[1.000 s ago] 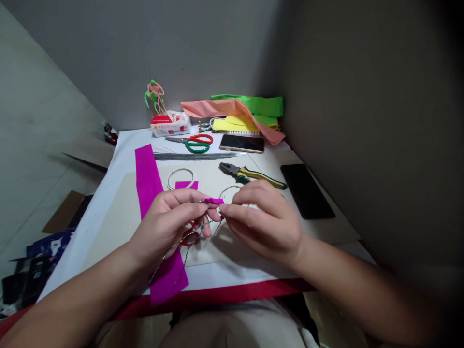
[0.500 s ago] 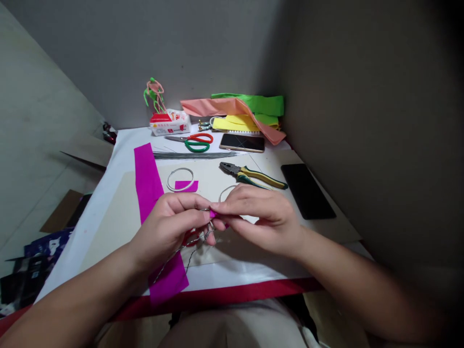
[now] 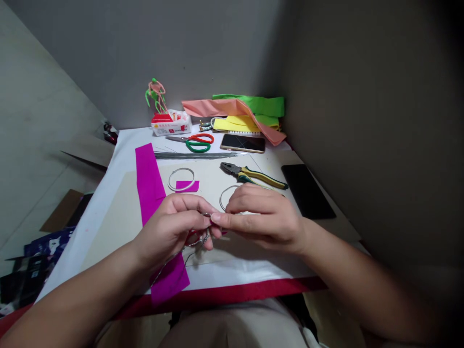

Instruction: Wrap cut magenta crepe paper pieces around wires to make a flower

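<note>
My left hand [image 3: 174,222] is closed on a twisted wire frame [image 3: 198,240], whose thin legs hang down toward the table. My right hand [image 3: 268,220] pinches at the same spot, its thumb and finger against the wire end beside my left fingertips. A bit of magenta strip [image 3: 224,233] shows just under the right fingers; most of it is hidden. Below the left hand lies a long magenta strip [image 3: 149,179], paper or cloth. Something red, partly covered, sits behind the wire. A wire ring [image 3: 221,197] lies just behind my right hand.
Farther back are another wire ring [image 3: 169,181], a small magenta piece [image 3: 194,186], pliers [image 3: 250,175], thin wires [image 3: 195,155], scissors [image 3: 197,143] and a phone [image 3: 242,142]. A black slab [image 3: 308,191] lies right. Coloured strips [image 3: 235,107] and a box with small figures [image 3: 170,126] stand against the wall.
My right hand has rolled slightly, its thumb now over the wire end, covering magenta that showed between the fingertips before. The left hand keeps its grip, and the wire has shifted slightly.
</note>
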Motion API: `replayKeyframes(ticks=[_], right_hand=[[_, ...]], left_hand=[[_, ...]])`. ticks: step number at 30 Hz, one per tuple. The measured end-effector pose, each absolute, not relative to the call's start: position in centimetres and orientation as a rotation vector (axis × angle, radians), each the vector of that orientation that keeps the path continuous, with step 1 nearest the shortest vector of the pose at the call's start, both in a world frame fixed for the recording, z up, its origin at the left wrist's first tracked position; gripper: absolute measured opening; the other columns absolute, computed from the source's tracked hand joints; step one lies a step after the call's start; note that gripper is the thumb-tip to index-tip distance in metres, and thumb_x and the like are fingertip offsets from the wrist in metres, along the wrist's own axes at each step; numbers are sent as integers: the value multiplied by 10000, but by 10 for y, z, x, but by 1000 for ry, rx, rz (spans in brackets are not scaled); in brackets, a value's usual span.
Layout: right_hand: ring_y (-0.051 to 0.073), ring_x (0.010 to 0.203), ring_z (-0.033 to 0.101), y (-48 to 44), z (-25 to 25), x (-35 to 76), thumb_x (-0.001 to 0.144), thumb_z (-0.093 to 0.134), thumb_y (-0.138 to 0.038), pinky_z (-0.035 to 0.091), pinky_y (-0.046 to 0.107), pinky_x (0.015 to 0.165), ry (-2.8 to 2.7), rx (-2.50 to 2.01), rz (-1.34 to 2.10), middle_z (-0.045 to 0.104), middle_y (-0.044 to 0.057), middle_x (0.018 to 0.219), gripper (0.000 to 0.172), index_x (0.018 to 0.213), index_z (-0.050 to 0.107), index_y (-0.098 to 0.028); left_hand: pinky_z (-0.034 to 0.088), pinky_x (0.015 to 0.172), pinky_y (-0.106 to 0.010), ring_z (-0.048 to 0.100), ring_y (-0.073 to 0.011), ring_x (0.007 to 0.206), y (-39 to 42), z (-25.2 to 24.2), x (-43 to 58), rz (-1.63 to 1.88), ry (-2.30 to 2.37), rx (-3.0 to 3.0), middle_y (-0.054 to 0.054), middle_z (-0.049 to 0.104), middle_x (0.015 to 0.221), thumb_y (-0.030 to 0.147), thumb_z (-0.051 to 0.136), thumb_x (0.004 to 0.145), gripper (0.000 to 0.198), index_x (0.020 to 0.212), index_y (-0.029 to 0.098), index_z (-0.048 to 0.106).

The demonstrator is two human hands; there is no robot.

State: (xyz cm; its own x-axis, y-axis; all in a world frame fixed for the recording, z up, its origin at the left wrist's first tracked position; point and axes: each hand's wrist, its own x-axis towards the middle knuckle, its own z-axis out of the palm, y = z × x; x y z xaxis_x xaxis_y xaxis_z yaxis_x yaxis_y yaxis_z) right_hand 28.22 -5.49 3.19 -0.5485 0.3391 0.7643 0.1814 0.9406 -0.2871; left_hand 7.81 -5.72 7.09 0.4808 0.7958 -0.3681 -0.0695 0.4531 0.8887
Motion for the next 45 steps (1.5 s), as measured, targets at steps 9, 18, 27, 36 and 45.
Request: replayKeyframes(ticks=[9, 18, 27, 36, 45], right_hand=[[148, 758, 632, -57, 30, 279, 884, 591, -169, 503, 297, 683, -2154, -469, 159, 678, 88, 833, 210, 1067, 694, -154], [132, 791, 664, -61, 42, 278, 880, 555, -94, 545, 258, 734, -2028, -414, 620, 705, 83, 868, 173, 971, 692, -146], [151, 883, 705, -63, 38, 272, 850, 631, -113, 560, 262, 806, -1852, -573, 712, 754, 97, 956, 285, 1133, 658, -129], [134, 795, 707, -62, 33, 267, 832, 665, -154, 563, 252, 731, -1547, -691, 1109, 746, 64, 893, 307, 1136, 620, -154], [134, 718, 672, -62, 38, 268, 786, 704, -177, 543, 254, 676, -1469, -831, 1128, 720, 39, 776, 69, 837, 694, -131]], left_hand=[[468, 458, -217, 615, -140, 443, -52, 68, 75, 619, 896, 890, -69, 721, 601, 152, 664, 629, 146, 747, 133, 746], [459, 443, -175, 597, -104, 427, -53, 71, 75, 580, 937, 988, -25, 695, 564, 223, 727, 723, 94, 675, 143, 714], [488, 501, -198, 609, -101, 486, -50, 71, 77, 678, 950, 944, -17, 713, 652, 200, 701, 757, 91, 685, 146, 712], [491, 565, -192, 634, -110, 561, -51, 70, 80, 763, 954, 945, -25, 708, 649, 180, 685, 768, 93, 692, 132, 709], [488, 666, -199, 647, -127, 688, -50, 65, 81, 743, 978, 991, -41, 731, 728, 227, 769, 712, 85, 740, 151, 743]])
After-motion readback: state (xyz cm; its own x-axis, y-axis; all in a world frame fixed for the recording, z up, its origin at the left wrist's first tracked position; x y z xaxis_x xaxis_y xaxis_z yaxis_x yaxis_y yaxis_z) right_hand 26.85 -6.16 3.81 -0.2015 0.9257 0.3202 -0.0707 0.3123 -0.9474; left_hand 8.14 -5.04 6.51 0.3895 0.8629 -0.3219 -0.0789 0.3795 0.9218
